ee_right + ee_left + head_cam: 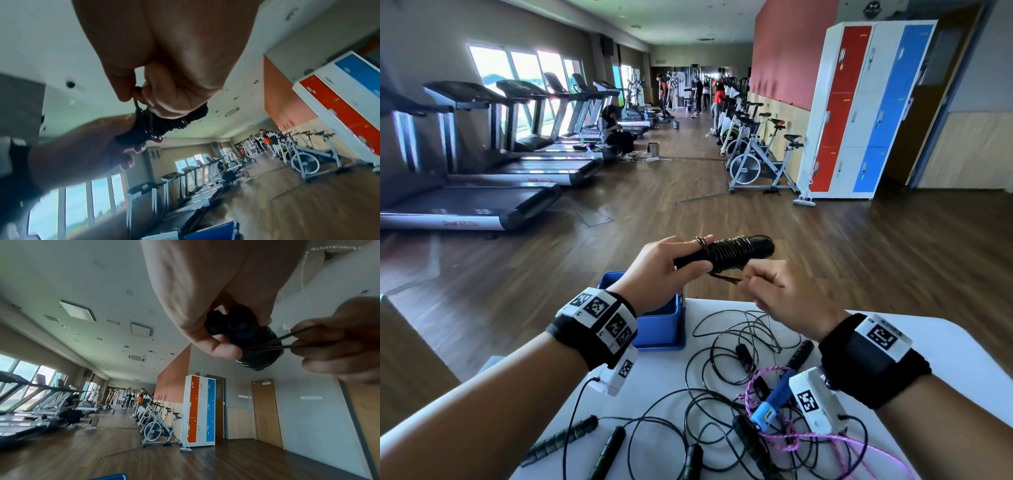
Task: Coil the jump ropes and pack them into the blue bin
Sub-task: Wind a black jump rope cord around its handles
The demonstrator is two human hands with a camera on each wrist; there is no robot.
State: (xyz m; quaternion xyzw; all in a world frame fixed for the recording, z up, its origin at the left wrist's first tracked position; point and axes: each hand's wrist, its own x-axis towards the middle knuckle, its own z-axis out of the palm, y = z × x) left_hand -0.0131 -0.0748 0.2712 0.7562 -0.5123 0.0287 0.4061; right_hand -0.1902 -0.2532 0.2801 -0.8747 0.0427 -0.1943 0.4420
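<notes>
My left hand [674, 265] grips the black handles of a jump rope [726, 255] whose thin black cord is wound tightly around them, held in the air above the table's far edge. My right hand [774, 284] pinches the loose end of that cord [287, 340] just under the bundle. The blue bin [661, 325] stands on the table's far left corner, below my left wrist. Several uncoiled ropes lie on the white table [945, 342]: tangled black cords [722, 370], a blue-handled rope [770, 407] with pink cord, and black handles [561, 442] near the front.
The table stands in a gym with wooden floor. Treadmills [482, 171] line the left, exercise bikes [760, 161] and red, white and blue lockers [859, 109] the right. People are far down the room.
</notes>
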